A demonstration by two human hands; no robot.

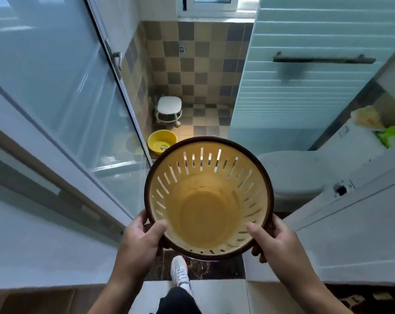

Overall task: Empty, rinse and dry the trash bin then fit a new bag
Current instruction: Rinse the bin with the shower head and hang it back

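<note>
The bin [209, 200] hangs in the bathroom doorway, above the floor, mouth up and bare inside. It looks like light, stiff plastic with slotted walls, so the dark rim is the sure hold. The left hand [138, 239] and right hand [274, 240] each grip that rim, thumbs inside.

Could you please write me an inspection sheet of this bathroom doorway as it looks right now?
Surface: dark marble threshold, checked tile floor beyond.
Job's things: slotted trash bin, held level, empty, no bag fitted.
Clutter: yellow basin and white stool on the tiles; green cloth on the right.
Grippers: left hand and right hand each grip the bin's rim, thumbs inside.
Cables: nothing seen.
Surroundings: glass door left, toilet right, towel bar, white shoe.
</note>
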